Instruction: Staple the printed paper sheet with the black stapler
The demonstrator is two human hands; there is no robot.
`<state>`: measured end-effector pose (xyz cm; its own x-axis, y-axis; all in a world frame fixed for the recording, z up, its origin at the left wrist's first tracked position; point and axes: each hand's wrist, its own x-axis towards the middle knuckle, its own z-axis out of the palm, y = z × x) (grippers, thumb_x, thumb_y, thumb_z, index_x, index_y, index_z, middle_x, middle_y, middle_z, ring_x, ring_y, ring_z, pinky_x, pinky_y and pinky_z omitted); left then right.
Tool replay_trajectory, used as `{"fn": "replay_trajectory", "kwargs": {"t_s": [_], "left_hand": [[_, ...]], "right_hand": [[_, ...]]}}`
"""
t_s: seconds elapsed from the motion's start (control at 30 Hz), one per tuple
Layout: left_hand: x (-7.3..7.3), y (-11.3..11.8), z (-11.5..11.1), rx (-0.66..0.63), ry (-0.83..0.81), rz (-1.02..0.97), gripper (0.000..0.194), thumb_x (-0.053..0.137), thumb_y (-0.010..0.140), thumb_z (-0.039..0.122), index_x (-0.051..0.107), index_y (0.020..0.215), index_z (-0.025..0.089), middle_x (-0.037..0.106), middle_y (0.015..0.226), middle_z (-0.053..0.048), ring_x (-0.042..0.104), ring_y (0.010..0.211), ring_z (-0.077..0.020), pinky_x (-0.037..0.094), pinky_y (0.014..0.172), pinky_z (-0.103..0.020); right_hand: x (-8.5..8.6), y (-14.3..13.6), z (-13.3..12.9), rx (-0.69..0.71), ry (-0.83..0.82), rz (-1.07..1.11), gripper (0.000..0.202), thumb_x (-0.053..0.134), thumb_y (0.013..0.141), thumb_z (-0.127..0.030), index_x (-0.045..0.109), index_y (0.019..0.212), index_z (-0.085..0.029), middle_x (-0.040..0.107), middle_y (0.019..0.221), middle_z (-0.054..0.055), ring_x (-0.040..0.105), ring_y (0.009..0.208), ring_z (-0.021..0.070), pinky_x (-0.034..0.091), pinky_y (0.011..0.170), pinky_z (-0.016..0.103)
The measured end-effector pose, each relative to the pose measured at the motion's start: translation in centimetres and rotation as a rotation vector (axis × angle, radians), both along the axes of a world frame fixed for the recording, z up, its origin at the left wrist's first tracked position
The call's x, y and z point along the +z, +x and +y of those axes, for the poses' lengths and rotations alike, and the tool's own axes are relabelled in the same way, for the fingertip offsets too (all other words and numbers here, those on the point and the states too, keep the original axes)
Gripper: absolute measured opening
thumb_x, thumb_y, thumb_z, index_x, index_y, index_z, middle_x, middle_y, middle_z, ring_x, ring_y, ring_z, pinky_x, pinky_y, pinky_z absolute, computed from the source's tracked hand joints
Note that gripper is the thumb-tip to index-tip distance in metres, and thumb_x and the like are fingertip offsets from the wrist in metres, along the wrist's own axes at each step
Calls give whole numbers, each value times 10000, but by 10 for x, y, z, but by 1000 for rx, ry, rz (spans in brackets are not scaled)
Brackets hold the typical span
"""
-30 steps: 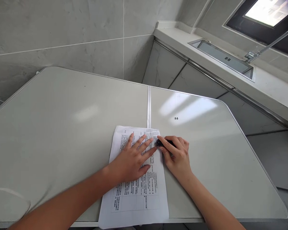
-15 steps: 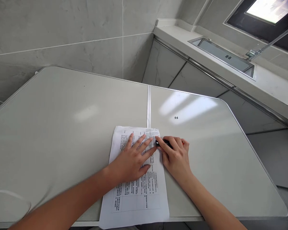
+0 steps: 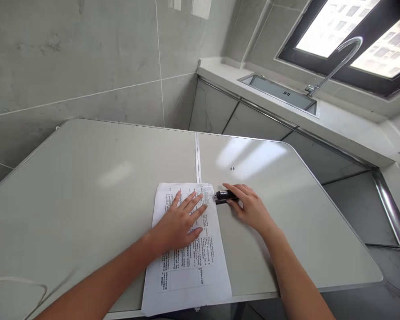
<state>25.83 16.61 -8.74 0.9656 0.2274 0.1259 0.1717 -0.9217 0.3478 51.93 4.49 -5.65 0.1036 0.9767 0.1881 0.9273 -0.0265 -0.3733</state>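
My left hand (image 3: 178, 222) lies flat on the printed paper (image 3: 186, 302), its fingers spread over the upper part of the text. The paper rests near the table's front edge, and whether it is one sheet or several I cannot tell. In my right hand (image 3: 251, 204) is a black stapler (image 3: 224, 195), lying on the table with its front end at the paper's right edge, near the top corner. My thumb and fingers hold the stapler's rear part, which they partly hide.
Two small metallic bits (image 3: 232, 168) lie on the white table (image 3: 120, 213) beyond the stapler. A white cord (image 3: 16, 280) curves at the lower left. Behind stands a counter with a sink (image 3: 276, 91) and a tall faucet (image 3: 335, 69) beneath a window.
My right hand has drawn back to the right with the stapler, whose front now shows at the paper's edge. The left hand stays on the paper. The view has tilted up.
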Motion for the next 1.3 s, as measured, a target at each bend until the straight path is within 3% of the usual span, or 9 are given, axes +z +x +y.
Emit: {"fn": "replay_trajectory", "kwargs": {"t_s": [0.2,0.33,0.4,0.5,0.6,0.7,1.1,1.23,1.3], "left_hand": [[5,1,5,43,-89,-105,497,495,1027,404,479,1503,261,406,1620,-108,339,1509,-322,173,1253,-606],[19,-4,19,241,-344,-380,239,447,1047,304,655,1138,229,639,1270,-90,574,1200,-247,441,1056,-449],[23,-9,31,354,-541,-549,254,479,1029,303,616,840,205,630,916,-52,590,881,-195,484,807,-348],[23,-18,55,476,-1048,-839,472,518,990,316,341,568,201,333,571,26,355,536,-126,342,538,-286],[21,-29,81,396,-1597,-1039,532,562,920,311,170,576,208,165,534,57,182,456,-105,230,447,-285],[21,-40,101,310,-1793,-1134,542,604,868,259,142,590,204,168,529,56,195,447,-100,224,432,-280],[24,-51,104,297,-1816,-1272,535,618,840,215,128,626,207,205,531,56,244,438,-84,235,424,-263],[22,-48,103,263,-1829,-1205,528,609,857,212,135,624,208,206,537,53,256,441,-87,236,428,-270],[21,-48,104,264,-1820,-1206,520,605,861,213,143,621,205,205,541,52,252,443,-87,235,430,-270]], "right_hand": [[-16,16,4,-338,86,34,150,611,910,-293,613,1047,-231,671,984,60,604,897,253,464,756,361],[-7,-1,7,-455,219,86,129,600,912,-333,569,969,-222,649,941,58,593,840,238,434,719,340],[2,-30,4,-406,238,163,141,617,904,-335,552,969,-228,642,910,43,591,817,225,427,708,325],[7,-96,-3,-289,138,313,134,623,884,-289,502,912,-240,609,832,6,560,725,190,395,642,293],[0,-157,-7,-187,70,315,176,616,831,-205,456,893,-245,603,885,9,552,785,198,375,654,291],[-10,-178,-8,-158,59,310,197,593,807,-167,426,877,-243,591,911,15,537,813,201,376,673,294],[-23,-79,-63,-326,122,211,99,553,841,-254,462,873,-234,586,865,17,552,792,211,413,681,308],[-14,-56,-69,-222,26,327,187,572,919,-412,555,898,-227,627,844,0,568,744,190,432,654,296],[-7,-35,-60,-162,-19,424,301,443,1002,-469,610,941,-226,654,843,3,586,721,180,452,645,293]]}}
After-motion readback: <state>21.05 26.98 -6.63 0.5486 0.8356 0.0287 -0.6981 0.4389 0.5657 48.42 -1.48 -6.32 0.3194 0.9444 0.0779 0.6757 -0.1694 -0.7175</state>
